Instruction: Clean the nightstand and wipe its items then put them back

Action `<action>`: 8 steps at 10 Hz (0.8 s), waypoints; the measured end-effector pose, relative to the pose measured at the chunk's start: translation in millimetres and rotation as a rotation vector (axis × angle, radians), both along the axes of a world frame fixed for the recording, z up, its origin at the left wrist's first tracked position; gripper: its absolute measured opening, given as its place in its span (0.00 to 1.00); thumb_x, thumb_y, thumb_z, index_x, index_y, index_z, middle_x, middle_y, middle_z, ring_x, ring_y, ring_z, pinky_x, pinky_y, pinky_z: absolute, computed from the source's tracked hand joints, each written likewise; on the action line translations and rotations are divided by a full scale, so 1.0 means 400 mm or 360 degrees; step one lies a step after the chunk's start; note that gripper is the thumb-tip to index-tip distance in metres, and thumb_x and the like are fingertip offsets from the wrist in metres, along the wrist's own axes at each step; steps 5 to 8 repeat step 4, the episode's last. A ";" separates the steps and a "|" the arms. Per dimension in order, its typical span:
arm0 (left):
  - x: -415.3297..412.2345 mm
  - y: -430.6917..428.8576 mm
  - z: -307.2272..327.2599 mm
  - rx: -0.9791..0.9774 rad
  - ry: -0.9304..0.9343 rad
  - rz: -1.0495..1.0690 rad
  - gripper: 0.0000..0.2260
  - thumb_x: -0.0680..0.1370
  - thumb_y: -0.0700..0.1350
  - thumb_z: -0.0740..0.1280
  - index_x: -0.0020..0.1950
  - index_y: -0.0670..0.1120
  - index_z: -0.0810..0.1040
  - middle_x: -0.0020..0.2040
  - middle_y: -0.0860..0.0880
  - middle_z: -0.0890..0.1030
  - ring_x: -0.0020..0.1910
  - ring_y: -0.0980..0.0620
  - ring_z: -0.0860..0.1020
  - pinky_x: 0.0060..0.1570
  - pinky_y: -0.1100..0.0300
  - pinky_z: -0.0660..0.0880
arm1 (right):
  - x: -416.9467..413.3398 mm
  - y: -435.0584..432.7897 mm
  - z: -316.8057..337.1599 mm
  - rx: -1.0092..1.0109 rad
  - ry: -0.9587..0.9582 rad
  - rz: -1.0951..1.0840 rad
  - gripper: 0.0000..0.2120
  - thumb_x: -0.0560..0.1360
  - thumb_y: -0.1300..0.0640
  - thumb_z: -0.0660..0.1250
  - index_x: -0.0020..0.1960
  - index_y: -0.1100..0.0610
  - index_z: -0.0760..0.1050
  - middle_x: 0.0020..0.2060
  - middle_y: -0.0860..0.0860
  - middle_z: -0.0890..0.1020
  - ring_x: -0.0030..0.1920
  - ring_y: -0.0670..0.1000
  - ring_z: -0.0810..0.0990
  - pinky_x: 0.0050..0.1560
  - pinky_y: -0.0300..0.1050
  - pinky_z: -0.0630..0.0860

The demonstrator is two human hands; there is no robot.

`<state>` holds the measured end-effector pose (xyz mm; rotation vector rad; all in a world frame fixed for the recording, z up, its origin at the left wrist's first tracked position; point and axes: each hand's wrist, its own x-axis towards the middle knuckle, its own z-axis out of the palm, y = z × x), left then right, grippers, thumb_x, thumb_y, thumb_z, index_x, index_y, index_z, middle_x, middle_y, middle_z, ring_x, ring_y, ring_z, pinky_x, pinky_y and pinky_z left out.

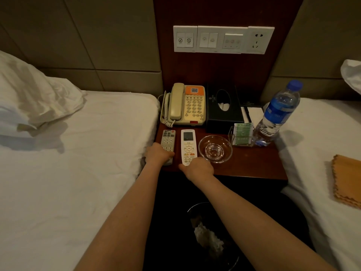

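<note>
The nightstand [250, 165] stands between two beds, its surface fully loaded. At the near edge, the left hand [158, 154] has its grip curled round the near end of the grey remote [168, 138]. The right hand [198, 169] grips the white remote [188, 143] likewise. Judgement: both are held by their near ends to be lifted off, baring the surface for wiping.

Just beside the white remote sits a glass bowl [215, 148]. Behind are a telephone [185, 104], tissue box [223, 106], card holder [242, 133] and water bottle [277, 114]. An orange cloth [347, 180] lies ready on the right bed.

Fingertips are hidden under both hands. The waste bin [211, 241] below is too dark to make out.
</note>
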<state>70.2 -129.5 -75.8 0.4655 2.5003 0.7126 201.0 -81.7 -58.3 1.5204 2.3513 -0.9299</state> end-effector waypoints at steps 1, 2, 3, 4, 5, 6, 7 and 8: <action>-0.002 0.005 0.015 -0.0096 0.0064 -0.0023 0.31 0.70 0.50 0.73 0.68 0.40 0.68 0.66 0.40 0.73 0.66 0.41 0.71 0.63 0.51 0.69 | 0.003 0.013 0.023 0.0140 -0.0157 0.0256 0.30 0.76 0.39 0.59 0.66 0.62 0.68 0.62 0.57 0.74 0.62 0.56 0.74 0.53 0.45 0.73; 0.012 0.003 0.031 -0.0135 0.0075 -0.0038 0.31 0.70 0.50 0.73 0.68 0.40 0.68 0.66 0.40 0.72 0.66 0.41 0.70 0.63 0.52 0.69 | 0.006 0.019 0.032 0.0193 -0.0203 0.0369 0.30 0.77 0.39 0.57 0.66 0.63 0.68 0.63 0.58 0.73 0.63 0.57 0.73 0.54 0.46 0.73; 0.019 0.001 0.043 -0.0160 0.0091 -0.0080 0.30 0.70 0.50 0.73 0.68 0.41 0.68 0.66 0.40 0.71 0.66 0.41 0.70 0.63 0.52 0.69 | 0.010 0.021 0.035 0.0253 -0.0242 0.0475 0.31 0.77 0.38 0.57 0.67 0.62 0.68 0.63 0.58 0.73 0.63 0.56 0.73 0.54 0.46 0.73; 0.014 0.004 0.084 -0.0128 0.0110 -0.0085 0.25 0.72 0.48 0.70 0.66 0.41 0.71 0.65 0.40 0.73 0.64 0.41 0.72 0.62 0.53 0.70 | 0.009 0.027 0.067 0.0274 -0.0231 0.0533 0.30 0.77 0.39 0.57 0.67 0.62 0.68 0.63 0.58 0.72 0.63 0.57 0.72 0.56 0.47 0.73; 0.014 0.004 0.084 -0.0128 0.0110 -0.0085 0.25 0.72 0.48 0.70 0.66 0.41 0.71 0.65 0.40 0.73 0.64 0.41 0.72 0.62 0.53 0.70 | 0.009 0.027 0.067 0.0274 -0.0231 0.0533 0.30 0.77 0.39 0.57 0.67 0.62 0.68 0.63 0.58 0.72 0.63 0.57 0.72 0.56 0.47 0.73; 0.014 0.004 0.084 -0.0128 0.0110 -0.0085 0.25 0.72 0.48 0.70 0.66 0.41 0.71 0.65 0.40 0.73 0.64 0.41 0.72 0.62 0.53 0.70 | 0.009 0.027 0.067 0.0274 -0.0231 0.0533 0.30 0.77 0.39 0.57 0.67 0.62 0.68 0.63 0.58 0.72 0.63 0.57 0.72 0.56 0.47 0.73; 0.014 0.004 0.084 -0.0128 0.0110 -0.0085 0.25 0.72 0.48 0.70 0.66 0.41 0.71 0.65 0.40 0.73 0.64 0.41 0.72 0.62 0.53 0.70 | 0.009 0.027 0.067 0.0274 -0.0231 0.0533 0.30 0.77 0.39 0.57 0.67 0.62 0.68 0.63 0.58 0.72 0.63 0.57 0.72 0.56 0.47 0.73; 0.014 0.004 0.084 -0.0128 0.0110 -0.0085 0.25 0.72 0.48 0.70 0.66 0.41 0.71 0.65 0.40 0.73 0.64 0.41 0.72 0.62 0.53 0.70 | 0.009 0.027 0.067 0.0274 -0.0231 0.0533 0.30 0.77 0.39 0.57 0.67 0.62 0.68 0.63 0.58 0.72 0.63 0.57 0.72 0.56 0.47 0.73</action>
